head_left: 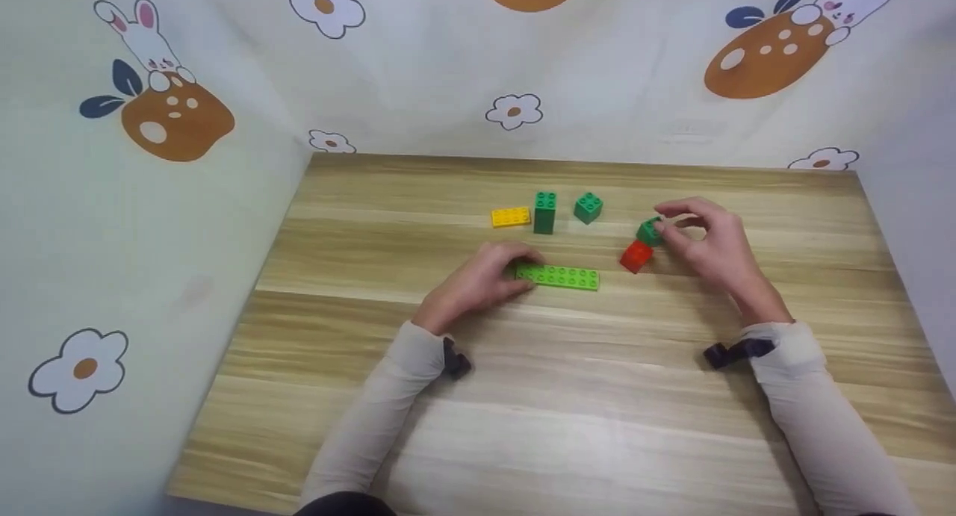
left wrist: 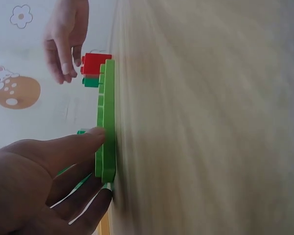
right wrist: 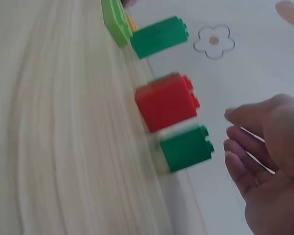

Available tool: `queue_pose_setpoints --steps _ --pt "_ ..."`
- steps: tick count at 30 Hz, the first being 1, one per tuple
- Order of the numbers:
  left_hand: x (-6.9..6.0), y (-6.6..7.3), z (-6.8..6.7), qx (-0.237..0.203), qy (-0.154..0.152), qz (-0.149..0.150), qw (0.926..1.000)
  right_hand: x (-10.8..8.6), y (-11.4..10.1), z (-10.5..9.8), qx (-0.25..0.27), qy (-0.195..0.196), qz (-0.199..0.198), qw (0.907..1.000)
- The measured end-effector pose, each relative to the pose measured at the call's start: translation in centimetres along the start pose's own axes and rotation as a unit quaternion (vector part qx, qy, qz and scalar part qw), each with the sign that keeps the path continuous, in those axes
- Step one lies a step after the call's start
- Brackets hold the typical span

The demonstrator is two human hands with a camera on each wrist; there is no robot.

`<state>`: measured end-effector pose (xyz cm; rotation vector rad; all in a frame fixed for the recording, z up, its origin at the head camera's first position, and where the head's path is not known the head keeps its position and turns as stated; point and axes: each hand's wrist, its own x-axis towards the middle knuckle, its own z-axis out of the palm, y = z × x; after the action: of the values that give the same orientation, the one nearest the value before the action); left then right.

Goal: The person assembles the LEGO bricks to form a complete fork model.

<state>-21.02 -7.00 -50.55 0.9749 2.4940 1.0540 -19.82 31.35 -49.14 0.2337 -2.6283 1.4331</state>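
A long light green toy brick (head_left: 569,277) with two rows of studs lies on the table. My left hand (head_left: 478,278) pinches its left end, thumb on the near side and fingers behind, as the left wrist view shows on the same brick (left wrist: 108,105). To the right, a red brick (head_left: 636,257) and a small green brick (head_left: 649,232) stand close together, the green one farther back. My right hand (head_left: 709,243) is beside the green brick. In the right wrist view a gap separates this hand (right wrist: 279,156) from the green brick (right wrist: 187,148), and its fingers hold nothing.
Behind the light green brick are a flat yellow brick (head_left: 510,217), a tall green brick (head_left: 544,214) and another small green brick (head_left: 588,207). The wooden table (head_left: 523,426) meets a patterned cloth wall (head_left: 418,75) at the back.
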Motion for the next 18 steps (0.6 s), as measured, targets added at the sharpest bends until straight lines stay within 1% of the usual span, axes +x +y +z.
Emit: queue_pose_setpoints --steps 5,9,13,18 --pt "-0.3 -0.7 -0.6 -0.009 -0.001 0.001 1.0000 0.2 1.2 -0.9 0.020 -0.056 0.027 0.9979" --pt "-0.5 -1.3 -1.0 -0.009 0.004 0.002 1.0000 0.3 1.7 -1.2 0.030 -0.094 0.029 0.9947" --pt "-0.6 -1.7 -1.2 -0.015 0.011 0.001 0.9998 0.3 1.9 -1.1 0.037 -0.108 0.027 0.9931" --pt "-0.7 -1.7 -1.2 -0.019 0.012 0.000 0.9997 0.2 2.4 -1.0 0.024 -0.111 0.015 0.9934"
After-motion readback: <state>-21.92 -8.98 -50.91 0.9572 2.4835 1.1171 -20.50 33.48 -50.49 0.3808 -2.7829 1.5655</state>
